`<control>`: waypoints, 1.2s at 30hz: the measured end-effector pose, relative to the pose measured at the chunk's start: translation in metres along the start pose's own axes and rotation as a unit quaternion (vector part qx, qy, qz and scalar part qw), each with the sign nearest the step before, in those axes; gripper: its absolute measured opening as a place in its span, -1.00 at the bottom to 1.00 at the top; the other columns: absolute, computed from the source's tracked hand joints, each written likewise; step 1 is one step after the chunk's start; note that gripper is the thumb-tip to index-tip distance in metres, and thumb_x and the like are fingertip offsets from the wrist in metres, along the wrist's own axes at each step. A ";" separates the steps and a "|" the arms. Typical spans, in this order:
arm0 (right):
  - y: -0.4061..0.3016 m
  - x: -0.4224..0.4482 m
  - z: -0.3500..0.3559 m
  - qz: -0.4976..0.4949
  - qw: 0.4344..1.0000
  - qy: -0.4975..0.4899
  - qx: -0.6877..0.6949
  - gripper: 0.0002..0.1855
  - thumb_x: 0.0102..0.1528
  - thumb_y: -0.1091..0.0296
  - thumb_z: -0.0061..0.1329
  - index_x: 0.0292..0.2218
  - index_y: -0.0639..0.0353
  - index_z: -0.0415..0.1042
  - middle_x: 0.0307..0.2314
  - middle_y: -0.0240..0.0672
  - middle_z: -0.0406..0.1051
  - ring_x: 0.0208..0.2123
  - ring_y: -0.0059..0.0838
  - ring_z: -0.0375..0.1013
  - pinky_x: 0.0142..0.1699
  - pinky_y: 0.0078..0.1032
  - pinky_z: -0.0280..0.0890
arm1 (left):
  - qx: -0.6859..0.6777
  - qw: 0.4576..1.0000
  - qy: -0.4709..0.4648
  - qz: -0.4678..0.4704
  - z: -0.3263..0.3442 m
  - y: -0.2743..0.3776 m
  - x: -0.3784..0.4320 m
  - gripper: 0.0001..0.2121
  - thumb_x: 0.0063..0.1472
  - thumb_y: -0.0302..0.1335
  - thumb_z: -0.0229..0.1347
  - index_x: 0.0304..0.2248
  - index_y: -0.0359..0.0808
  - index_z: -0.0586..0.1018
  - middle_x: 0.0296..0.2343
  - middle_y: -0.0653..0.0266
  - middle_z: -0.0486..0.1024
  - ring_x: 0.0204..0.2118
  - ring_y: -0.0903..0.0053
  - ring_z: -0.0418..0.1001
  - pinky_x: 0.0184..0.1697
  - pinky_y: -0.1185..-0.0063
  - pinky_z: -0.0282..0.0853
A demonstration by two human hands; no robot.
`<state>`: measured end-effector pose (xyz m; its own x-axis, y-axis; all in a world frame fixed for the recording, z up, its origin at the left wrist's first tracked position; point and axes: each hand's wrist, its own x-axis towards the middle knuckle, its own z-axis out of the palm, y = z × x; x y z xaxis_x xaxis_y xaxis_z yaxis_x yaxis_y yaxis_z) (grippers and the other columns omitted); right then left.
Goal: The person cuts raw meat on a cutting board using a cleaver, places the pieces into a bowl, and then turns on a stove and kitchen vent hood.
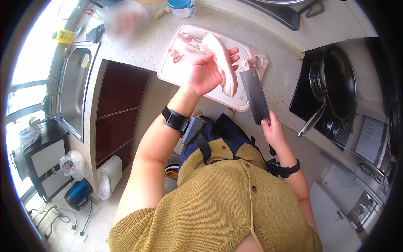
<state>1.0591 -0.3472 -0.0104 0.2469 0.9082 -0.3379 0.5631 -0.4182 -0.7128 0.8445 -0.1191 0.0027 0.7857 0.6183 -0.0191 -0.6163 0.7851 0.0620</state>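
My left hand is palm up over the cutting board, with a long strip of raw pork lying across its fingers. The fingertips show past the strip's right side. My right hand grips a Chinese cleaver at its handle end, the blade pointing away from me over the board's right edge. The white cutting board has a pink rim. Another piece of raw meat and small scraps lie on its left part. A small meat chunk sits just beyond the cleaver's tip.
A steel sink is on the left, near a yellow bottle. Behind the board stand a blurred round plate and a blue-lidded container. A wok rests on the stove at right, its handle reaching toward the counter edge.
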 end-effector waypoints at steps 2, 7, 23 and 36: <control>-0.001 0.001 0.000 0.001 1.000 -0.002 -0.001 -0.57 0.04 0.45 -0.11 -0.04 0.31 0.17 -0.44 -0.02 0.44 -0.38 -0.16 0.48 -0.28 -0.40 0.33 | 0.071 0.995 0.054 0.037 -0.004 -0.005 0.002 -0.54 0.20 -0.43 -0.12 0.06 -0.44 0.14 0.06 -0.07 0.15 0.11 0.19 0.16 0.18 0.29 0.06; -0.001 0.002 -0.001 0.018 1.000 -0.011 0.015 -0.57 0.04 0.46 -0.10 -0.04 0.32 0.17 -0.43 -0.03 0.44 -0.37 -0.19 0.48 -0.27 -0.41 0.33 | 0.173 0.976 0.109 0.074 -0.018 -0.016 -0.001 -0.55 0.20 -0.50 -0.12 0.05 -0.46 0.12 0.04 -0.11 0.17 0.11 0.18 0.16 0.16 0.31 0.10; 0.001 0.016 0.002 0.004 1.000 -0.004 0.008 -0.53 0.04 0.43 -0.09 -0.03 0.41 0.15 -0.43 0.02 0.44 -0.36 -0.17 0.49 -0.26 -0.40 0.34 | 0.204 0.926 0.308 0.081 -0.066 -0.023 -0.001 -0.66 0.27 -0.22 -0.12 -0.20 -0.38 0.36 -0.24 0.06 0.41 -0.16 0.27 0.41 -0.09 0.34 0.36; -0.066 0.052 0.017 -0.129 0.984 -0.021 -0.123 -0.64 0.06 0.42 -0.16 -0.08 0.20 0.19 -0.41 0.01 0.43 -0.40 0.02 0.44 -0.34 -0.21 0.32 | 0.882 0.321 0.275 0.209 -0.079 0.017 -0.058 -0.78 0.04 -0.43 0.12 -0.30 -0.30 0.46 -0.35 0.20 0.41 -0.36 0.33 0.41 -0.32 0.48 0.36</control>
<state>1.0219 -0.2727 0.0085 0.0404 0.9800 -0.1948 0.7782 -0.1532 -0.6091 0.7838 -0.1386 -0.0742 0.2260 0.9501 0.2150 0.7083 -0.3118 0.6334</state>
